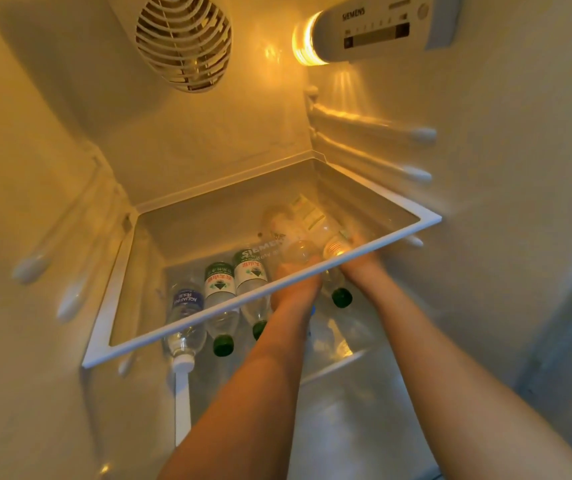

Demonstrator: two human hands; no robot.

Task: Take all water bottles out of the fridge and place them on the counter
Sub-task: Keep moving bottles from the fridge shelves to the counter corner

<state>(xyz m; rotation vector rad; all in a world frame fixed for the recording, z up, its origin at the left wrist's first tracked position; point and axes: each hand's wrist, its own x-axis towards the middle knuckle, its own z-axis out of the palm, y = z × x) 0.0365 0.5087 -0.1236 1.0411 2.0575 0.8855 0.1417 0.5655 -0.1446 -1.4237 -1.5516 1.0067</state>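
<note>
I am reaching both arms under the glass shelf (pixel 374 244), my left hand (pixel 296 284) wrapping a clear bottle (pixel 300 252) and my right hand (pixel 359 263) gripping the green-capped bottle (pixel 341 296); I should be drawing them out level. Nearer left, the Aquafina bottle (pixel 187 317) and two green-labelled bottles (pixel 220 292) are lying capped ends near. "SIEMENS" is showing on the control panel (pixel 378 26).

bottles (pixel 220 299): clear glossy plastic | shelf (pixel 180 332): glass, probably, white plastic rim
</note>
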